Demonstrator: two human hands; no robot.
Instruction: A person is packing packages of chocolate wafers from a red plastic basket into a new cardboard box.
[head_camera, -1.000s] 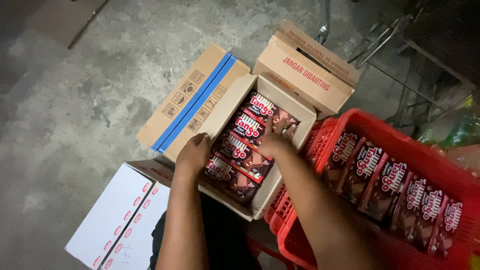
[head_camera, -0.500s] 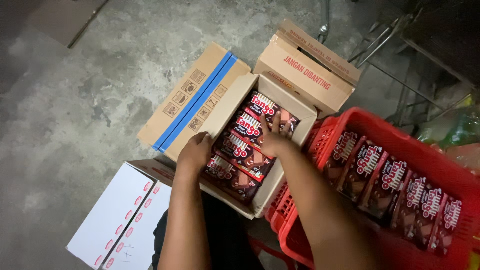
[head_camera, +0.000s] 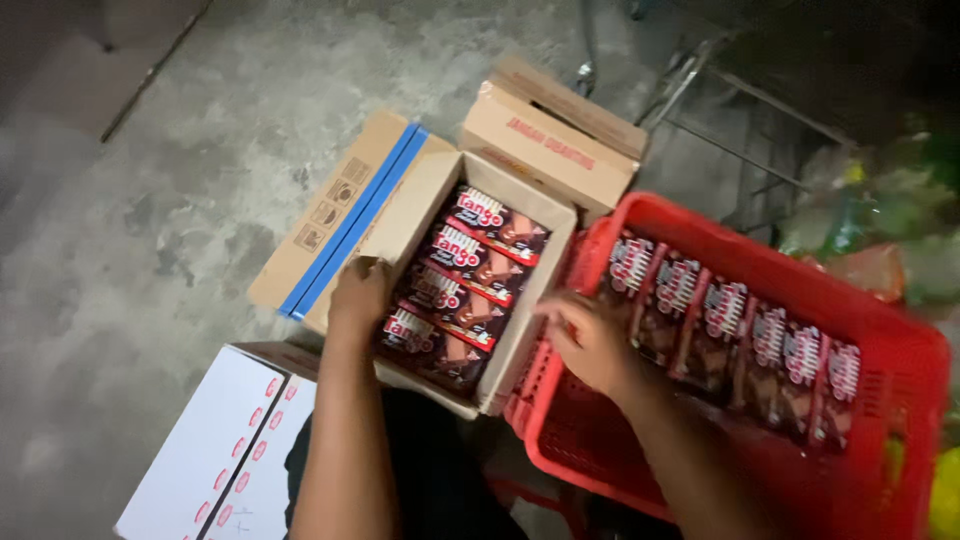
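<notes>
The dark red, glossy snack packets (head_camera: 462, 290) are lying stacked flat inside an open brown cardboard carton (head_camera: 530, 330) on the floor, and a second row of the same packets (head_camera: 735, 335) is standing upright along the far wall of a red plastic slotted basket (head_camera: 900, 350) just beside the carton. The person's left hand (head_camera: 358, 298) is resting on the near-left corner of the carton, fingers curled over the edge of the lowest packets; whether it is actually gripping one I cannot tell. The right hand (head_camera: 590, 340) is hovering over the basket's near end, fingers loosely spread and holding nothing, close to the first upright packet.

The upright row is looking the shakiest: a nudge from that right hand could be tipping packets over like dominoes, and the slick wrappers could be sliding out of a loose hold. The carton's flap, leaning against the basket rim, could also be catching a sleeve or wrist.

Everything is sitting on a rough, stained grey concrete floor (head_camera: 150, 220). Another brown carton (head_camera: 550, 140) is lying behind, a white box with red markings (head_camera: 215, 450) is sitting near the person's knee, and metal rack legs (head_camera: 720, 100) are standing in the dim background.
</notes>
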